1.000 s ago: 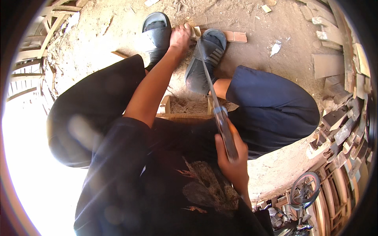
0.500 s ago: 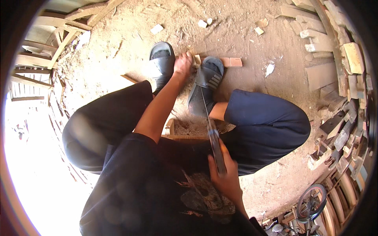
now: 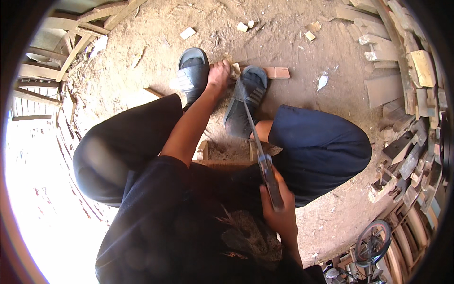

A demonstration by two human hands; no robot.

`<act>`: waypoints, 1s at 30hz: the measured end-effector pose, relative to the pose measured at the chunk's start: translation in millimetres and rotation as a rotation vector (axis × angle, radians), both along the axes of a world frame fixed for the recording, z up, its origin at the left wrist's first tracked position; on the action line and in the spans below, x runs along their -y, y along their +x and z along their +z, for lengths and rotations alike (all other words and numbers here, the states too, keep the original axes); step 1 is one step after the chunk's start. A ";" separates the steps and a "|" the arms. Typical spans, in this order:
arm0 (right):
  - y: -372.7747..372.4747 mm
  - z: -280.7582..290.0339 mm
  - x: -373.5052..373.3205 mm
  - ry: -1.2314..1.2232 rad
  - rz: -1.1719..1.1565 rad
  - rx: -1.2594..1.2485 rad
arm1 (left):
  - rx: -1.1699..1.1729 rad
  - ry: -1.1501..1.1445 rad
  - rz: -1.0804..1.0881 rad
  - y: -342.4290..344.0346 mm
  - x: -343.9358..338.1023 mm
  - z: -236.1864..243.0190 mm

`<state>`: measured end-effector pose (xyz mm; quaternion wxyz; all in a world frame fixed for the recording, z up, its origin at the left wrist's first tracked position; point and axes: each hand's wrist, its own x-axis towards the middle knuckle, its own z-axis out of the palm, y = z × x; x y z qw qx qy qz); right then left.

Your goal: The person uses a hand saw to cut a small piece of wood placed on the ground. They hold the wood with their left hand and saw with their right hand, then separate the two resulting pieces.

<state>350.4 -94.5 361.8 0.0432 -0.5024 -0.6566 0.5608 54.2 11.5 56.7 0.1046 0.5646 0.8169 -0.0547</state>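
Note:
My right hand (image 3: pixel 279 213) is closed round the dark handle (image 3: pixel 270 182) of a long saw. Its thin blade (image 3: pixel 253 120) runs forward over my right sandalled foot (image 3: pixel 253 97) toward a small pale wood piece (image 3: pixel 236 70). My left hand (image 3: pixel 219 75) grips that piece beside my left sandal (image 3: pixel 191 66), fingers curled, its exact hold partly hidden. A reddish plank (image 3: pixel 279 73) lies crosswise on the dirt under the front of my right sandal. A low wooden seat or frame (image 3: pixel 222 164) shows between my legs.
Small wood offcuts (image 3: pixel 188 32) lie scattered on the dirt floor (image 3: pixel 312 61). Stacked boards and scraps (image 3: pixel 423 66) line the right side, with a bicycle wheel (image 3: pixel 372 241) at lower right. A wooden framework (image 3: pixel 71 42) stands at upper left, beside bright light.
My view has tilted since a second ago, so the feet sit lower in the picture. In the last half second my right hand and the saw handle have moved slightly to the right.

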 end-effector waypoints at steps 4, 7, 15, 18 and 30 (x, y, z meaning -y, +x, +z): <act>-14.3 -5.5 -1.6 -0.089 0.000 0.035 | 0.009 0.014 0.005 -2.8 1.1 -18.8; 5.9 2.6 12.8 0.156 0.093 -0.009 | -0.024 0.052 0.027 -8.2 2.4 -21.6; -12.6 -8.8 3.7 -0.020 -0.002 0.076 | 0.024 0.021 0.018 -13.3 1.2 -23.0; 6.8 -5.5 9.3 0.118 0.019 -0.036 | 0.008 0.091 0.043 -15.0 2.4 -31.0; -9.6 -18.5 -5.5 -0.005 -0.005 -0.005 | 0.058 0.017 0.021 -5.8 0.0 -3.2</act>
